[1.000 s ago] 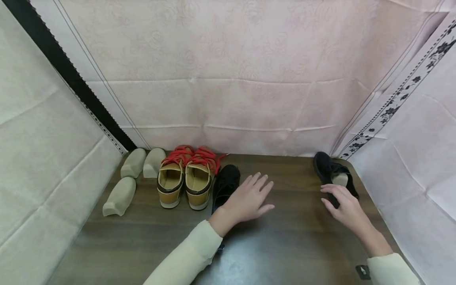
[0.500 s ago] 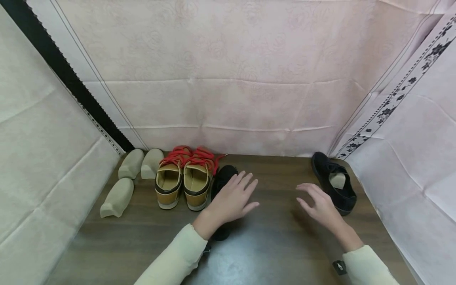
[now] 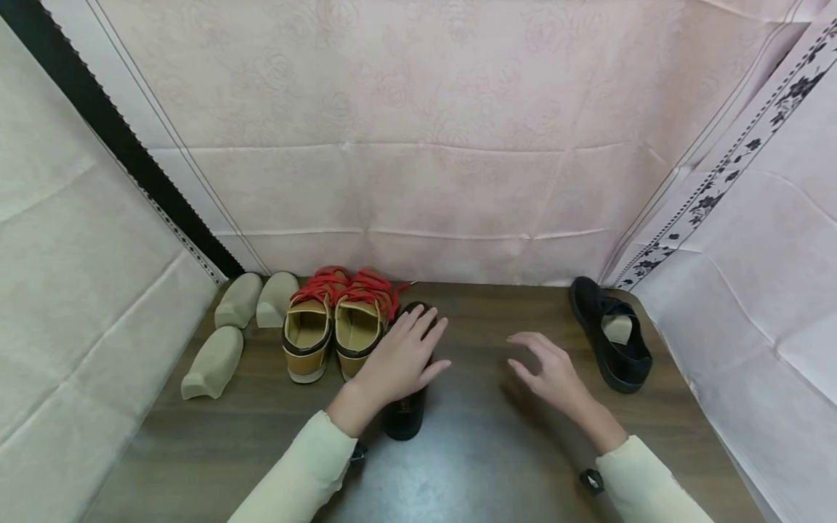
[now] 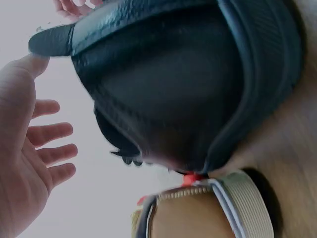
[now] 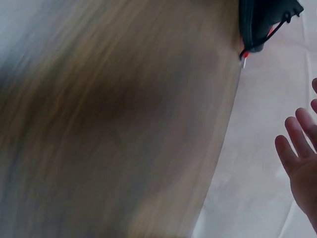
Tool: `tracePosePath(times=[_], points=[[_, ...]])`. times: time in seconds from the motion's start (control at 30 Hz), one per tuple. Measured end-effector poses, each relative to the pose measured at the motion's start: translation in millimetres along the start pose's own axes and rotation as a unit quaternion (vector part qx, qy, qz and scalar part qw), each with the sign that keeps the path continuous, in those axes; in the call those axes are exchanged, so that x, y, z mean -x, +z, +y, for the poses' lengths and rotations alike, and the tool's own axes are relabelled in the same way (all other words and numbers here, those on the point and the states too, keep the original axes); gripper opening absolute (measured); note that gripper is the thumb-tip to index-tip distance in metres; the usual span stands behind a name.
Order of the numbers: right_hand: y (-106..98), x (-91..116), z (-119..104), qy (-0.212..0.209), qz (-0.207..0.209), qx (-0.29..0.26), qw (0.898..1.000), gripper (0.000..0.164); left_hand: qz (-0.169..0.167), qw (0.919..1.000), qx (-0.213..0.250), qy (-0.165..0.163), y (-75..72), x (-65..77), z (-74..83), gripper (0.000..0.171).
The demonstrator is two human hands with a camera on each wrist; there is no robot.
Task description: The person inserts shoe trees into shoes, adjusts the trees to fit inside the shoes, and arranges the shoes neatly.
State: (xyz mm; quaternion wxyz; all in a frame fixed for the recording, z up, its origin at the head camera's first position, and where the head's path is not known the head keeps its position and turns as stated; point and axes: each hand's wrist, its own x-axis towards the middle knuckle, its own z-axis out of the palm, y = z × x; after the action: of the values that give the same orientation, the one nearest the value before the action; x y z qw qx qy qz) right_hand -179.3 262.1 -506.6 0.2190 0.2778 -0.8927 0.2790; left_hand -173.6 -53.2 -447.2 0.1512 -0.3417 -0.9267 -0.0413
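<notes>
My left hand (image 3: 395, 356) is over a black shoe (image 3: 403, 421), its fingers fairly straight. In the left wrist view that shoe's heel (image 4: 163, 94) fills the middle, and the hand (image 4: 25, 148) is beside its top edge; whether they touch I cannot tell. My right hand (image 3: 549, 370) hovers over the floor between the two black shoes, fingers loosely bent and holding nothing. At the far right lies the other black shoe (image 3: 598, 349), with an off-white shoe insert (image 3: 617, 329) inside it. A pair of tan shoes (image 3: 305, 334) with red laces (image 3: 370, 287) stands left of my left hand.
Several off-white shoe inserts (image 3: 213, 363) lie on the wooden floor (image 3: 261, 436) in the left corner. Pale patterned sheets (image 3: 405, 189) wall off the back and both sides.
My right hand has moved left, away from the far-right black shoe. My left hand has shifted left and slightly down, over the other black shoe, uncovering its heel. The shoes have stayed put.
</notes>
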Motion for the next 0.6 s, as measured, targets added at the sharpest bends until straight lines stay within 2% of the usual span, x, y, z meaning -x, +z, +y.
tracePosePath(times=[0.43, 0.6], points=[[13, -18, -33, 0.062, -0.045, -0.066, 0.995, 0.041, 0.010, 0.9994, 0.009, -0.030, -4.3, 24.7, -26.4, 0.067], [21, -24, -44, 0.065, -0.059, -0.085, 0.992, 0.043, 0.019, 0.9986, 0.014, -0.047, -8.4, 33.4, -32.7, 0.068]])
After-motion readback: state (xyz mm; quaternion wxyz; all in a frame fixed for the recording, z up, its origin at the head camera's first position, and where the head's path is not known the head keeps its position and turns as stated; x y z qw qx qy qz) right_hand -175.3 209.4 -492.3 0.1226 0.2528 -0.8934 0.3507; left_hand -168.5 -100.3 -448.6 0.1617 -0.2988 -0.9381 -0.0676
